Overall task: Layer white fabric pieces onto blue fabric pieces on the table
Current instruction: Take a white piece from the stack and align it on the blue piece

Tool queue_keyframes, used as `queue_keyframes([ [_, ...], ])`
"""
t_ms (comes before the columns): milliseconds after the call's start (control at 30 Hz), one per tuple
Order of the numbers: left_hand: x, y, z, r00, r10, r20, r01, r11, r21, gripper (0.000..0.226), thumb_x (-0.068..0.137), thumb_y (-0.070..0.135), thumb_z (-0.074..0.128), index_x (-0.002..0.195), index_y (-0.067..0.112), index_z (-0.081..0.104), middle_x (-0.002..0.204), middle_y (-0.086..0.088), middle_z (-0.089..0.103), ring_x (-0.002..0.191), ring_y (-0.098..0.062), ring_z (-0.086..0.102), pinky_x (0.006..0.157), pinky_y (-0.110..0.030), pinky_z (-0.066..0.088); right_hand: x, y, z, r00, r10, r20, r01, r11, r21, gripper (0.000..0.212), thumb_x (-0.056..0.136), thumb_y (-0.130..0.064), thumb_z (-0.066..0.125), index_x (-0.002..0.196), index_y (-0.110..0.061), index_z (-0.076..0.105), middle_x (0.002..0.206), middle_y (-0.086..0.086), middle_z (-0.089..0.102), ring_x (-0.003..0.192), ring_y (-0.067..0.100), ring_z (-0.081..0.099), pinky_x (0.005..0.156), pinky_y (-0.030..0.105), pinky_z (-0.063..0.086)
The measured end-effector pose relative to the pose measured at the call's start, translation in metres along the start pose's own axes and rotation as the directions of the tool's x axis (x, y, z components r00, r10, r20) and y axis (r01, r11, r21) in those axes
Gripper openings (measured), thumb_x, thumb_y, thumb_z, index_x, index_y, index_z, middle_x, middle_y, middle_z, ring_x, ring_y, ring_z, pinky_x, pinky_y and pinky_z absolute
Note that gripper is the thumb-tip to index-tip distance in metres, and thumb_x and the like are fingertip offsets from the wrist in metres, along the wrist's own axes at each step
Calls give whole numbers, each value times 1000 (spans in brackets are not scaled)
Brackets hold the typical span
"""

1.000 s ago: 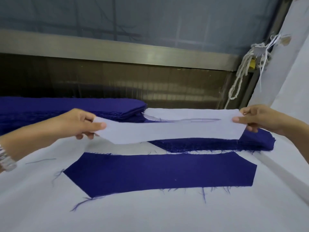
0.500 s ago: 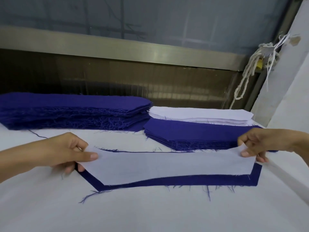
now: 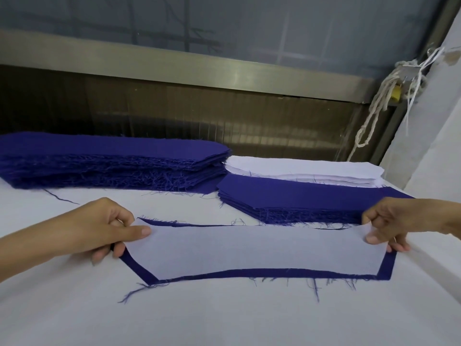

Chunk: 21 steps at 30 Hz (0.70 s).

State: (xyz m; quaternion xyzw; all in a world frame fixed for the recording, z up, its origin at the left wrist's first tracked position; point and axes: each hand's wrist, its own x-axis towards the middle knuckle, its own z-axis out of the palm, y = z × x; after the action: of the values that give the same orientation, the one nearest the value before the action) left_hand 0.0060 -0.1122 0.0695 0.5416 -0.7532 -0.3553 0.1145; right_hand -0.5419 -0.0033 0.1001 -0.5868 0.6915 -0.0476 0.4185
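A white fabric piece [image 3: 252, 248] lies stretched over a single blue fabric piece [image 3: 274, 272] on the white table [image 3: 224, 318]. Blue shows as a narrow border along its near edge and both ends. My left hand [image 3: 104, 231] pinches the white piece's left end between thumb and fingers. My right hand [image 3: 396, 221] pinches its right end the same way. Behind it sits a low stack of blue pieces [image 3: 299, 198], with a stack of white pieces [image 3: 304, 171] just beyond.
A tall stack of frayed blue pieces [image 3: 107, 166] fills the back left of the table. A metal rail [image 3: 199, 68] and dark panel run behind. Knotted cord [image 3: 379, 101] hangs at the right, next to a white wall. Loose blue threads trail on the table.
Both hands brought the white piece from in the air down toward me onto the single blue piece. It now covers nearly all the blue, and the stacks behind are uncovered.
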Motion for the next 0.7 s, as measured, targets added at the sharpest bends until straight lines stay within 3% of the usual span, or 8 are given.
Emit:
queue_keyframes([
  [300,0,-1,3,999,8,-38,-7,999,33,52,68,63,67,45,20,52,44,-8,62,32,-14,43,51,-15,47,1,0,0,1000,13,2,-13,1000,-24,43,77,-42,87,97,-8,71,91,24,73,64,20,65,58,25,53],
  [500,-1,-3,4,998,13,-67,-6,995,99,54,60,73,63,50,22,52,49,-9,65,33,-16,47,62,-26,56,2,2,-1,1000,16,-6,-16,1000,-22,40,74,-42,88,91,-9,71,85,25,72,61,20,64,55,26,53],
  [700,-5,-15,4,985,24,-169,16,972,233,71,49,99,49,65,30,57,50,-2,67,33,-13,54,48,-24,51,5,15,-8,996,79,-35,-82,994,-73,36,71,-47,89,76,-17,69,79,21,73,59,19,65,53,25,52],
])
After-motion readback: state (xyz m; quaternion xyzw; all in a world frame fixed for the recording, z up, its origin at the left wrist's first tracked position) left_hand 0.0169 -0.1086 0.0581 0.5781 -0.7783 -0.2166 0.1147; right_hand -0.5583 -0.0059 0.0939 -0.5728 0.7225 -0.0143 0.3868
